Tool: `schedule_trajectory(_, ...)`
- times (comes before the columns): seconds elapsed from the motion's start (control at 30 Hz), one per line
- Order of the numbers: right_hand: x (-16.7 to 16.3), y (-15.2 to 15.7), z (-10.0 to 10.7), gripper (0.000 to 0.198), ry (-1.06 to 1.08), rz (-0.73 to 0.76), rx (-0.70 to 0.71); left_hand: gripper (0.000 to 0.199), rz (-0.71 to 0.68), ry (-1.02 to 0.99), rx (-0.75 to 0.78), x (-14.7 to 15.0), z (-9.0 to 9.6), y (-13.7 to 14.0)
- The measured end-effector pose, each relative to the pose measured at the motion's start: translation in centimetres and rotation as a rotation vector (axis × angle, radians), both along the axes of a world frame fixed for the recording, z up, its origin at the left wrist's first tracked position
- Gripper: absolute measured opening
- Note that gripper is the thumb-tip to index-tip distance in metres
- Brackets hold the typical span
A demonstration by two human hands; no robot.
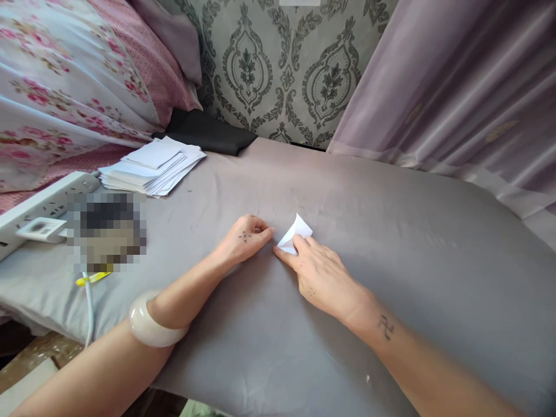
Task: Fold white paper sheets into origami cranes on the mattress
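Observation:
A small white sheet of folded paper (292, 236) lies on the grey cloth surface, one pointed corner facing away from me. My right hand (324, 272) grips its near edge, with the thumb and index finger on the paper. Just left of the paper, apart from it, is my left hand (245, 238). Its fingers are curled in and the thumb tip meets the index finger, with nothing visible between them. The underside of the paper is hidden.
A stack of white paper (152, 168) sits at the back left beside a black folded item (208, 130). A power strip (52, 197) with a white plug, a blurred-out object (108, 231) and a white cable (90, 313) are at left. A mauve curtain (443, 87) hangs at right.

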State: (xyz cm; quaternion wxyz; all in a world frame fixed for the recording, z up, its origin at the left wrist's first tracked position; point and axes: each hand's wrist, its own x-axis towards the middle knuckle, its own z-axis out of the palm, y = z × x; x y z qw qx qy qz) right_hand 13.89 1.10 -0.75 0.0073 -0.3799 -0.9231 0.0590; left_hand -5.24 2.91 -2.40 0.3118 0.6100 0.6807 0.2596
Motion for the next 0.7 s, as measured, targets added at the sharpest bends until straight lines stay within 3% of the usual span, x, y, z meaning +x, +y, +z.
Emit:
schedule_trajectory(0.13, 1.2, -0.2, -0.4, 0.056, 0.078, -0.004, -0.011, 0.033, -0.108, 0.013, 0.107, 0.1, -1.0, -0.1)
schedule_trajectory(0.3, 2.9, -0.5, -0.4, 0.044, 0.198, -0.015, -0.120, 0.030, -0.178, -0.008, 0.120, 0.5, -1.2, -0.6)
schedule_trajectory(0.5, 3.9, -0.9, -1.5, 0.049, 0.344, -0.024, -0.155, 0.028, -0.209, 0.003, 0.137, 0.3, -1.2, -0.8)
schedule_trajectory(0.7, 4.9, -0.9, -3.9, 0.037, 0.754, -0.233, -0.202, 0.029, -0.216, 0.051, 0.138, 0.3, -1.3, -0.8)
